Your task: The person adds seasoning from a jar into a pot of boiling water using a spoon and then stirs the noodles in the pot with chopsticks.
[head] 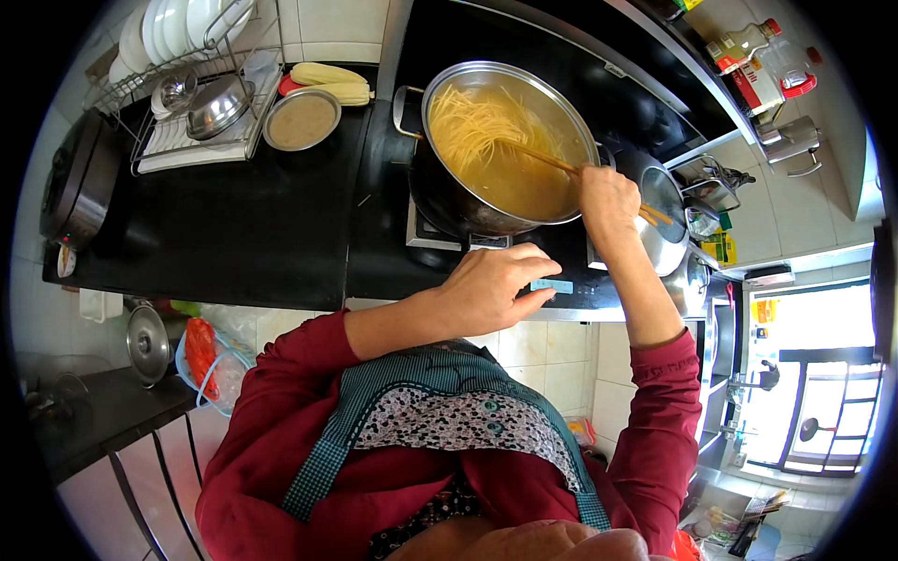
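Observation:
My right hand (609,200) grips a pair of wooden chopsticks (540,154) over the right rim of a large stainless steel pot (484,207). Their tips reach into pale yellow noodles (477,126), which are bunched toward the pot's left side. Cloudy yellowish liquid (523,186) fills the rest of the pot, which stands on the stove. Nothing is in my left hand (501,284). It hovers before the pot near the stove's front edge, fingers bent and thumb apart, close to a light blue strip (552,286).
Right of the pot stands a lidded pan (659,203). On the left counter are a metal bowl of greyish-brown contents (303,120), corn cobs (333,84), a wire dish rack (203,112) and a rice cooker (84,179). Bottles (747,42) line a shelf at upper right.

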A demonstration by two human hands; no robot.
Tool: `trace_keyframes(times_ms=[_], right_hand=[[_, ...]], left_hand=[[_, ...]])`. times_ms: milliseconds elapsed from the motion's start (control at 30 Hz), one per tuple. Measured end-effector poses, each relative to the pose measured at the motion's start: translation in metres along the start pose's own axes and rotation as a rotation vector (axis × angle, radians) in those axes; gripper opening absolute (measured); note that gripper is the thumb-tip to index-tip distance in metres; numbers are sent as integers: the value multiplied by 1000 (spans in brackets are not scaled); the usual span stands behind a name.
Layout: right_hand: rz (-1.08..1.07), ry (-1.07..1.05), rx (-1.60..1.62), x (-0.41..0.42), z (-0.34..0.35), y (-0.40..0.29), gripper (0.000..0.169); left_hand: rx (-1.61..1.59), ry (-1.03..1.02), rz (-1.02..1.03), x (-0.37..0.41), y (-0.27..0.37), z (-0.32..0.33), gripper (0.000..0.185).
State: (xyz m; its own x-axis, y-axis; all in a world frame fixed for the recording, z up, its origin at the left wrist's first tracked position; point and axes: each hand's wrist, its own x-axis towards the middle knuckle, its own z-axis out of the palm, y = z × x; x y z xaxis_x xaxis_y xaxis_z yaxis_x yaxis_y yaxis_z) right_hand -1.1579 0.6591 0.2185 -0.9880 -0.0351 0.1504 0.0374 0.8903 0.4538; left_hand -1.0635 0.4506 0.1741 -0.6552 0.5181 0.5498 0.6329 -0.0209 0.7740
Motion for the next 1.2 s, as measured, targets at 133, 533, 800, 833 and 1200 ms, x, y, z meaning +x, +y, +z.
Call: trace_keyframes(times_ms=[133, 533, 800, 833, 1200], right_hand=[[16, 2, 59, -12, 5, 13, 24], [119, -81, 169, -45, -11, 15, 40], [-38, -84, 311, -69, -55, 41, 15], [-96, -63, 268, -70, -63, 42, 12], [-239, 126, 27, -101, -158, 63, 14]], left_hand=[[27, 14, -45, -1, 0, -9, 29], [45, 3, -33, 9, 8, -18, 28], [376, -4, 134, 72, 5, 5, 56], [404, -68, 140, 83, 3, 8, 58], [351, -372, 262, 145, -1, -16, 20]])
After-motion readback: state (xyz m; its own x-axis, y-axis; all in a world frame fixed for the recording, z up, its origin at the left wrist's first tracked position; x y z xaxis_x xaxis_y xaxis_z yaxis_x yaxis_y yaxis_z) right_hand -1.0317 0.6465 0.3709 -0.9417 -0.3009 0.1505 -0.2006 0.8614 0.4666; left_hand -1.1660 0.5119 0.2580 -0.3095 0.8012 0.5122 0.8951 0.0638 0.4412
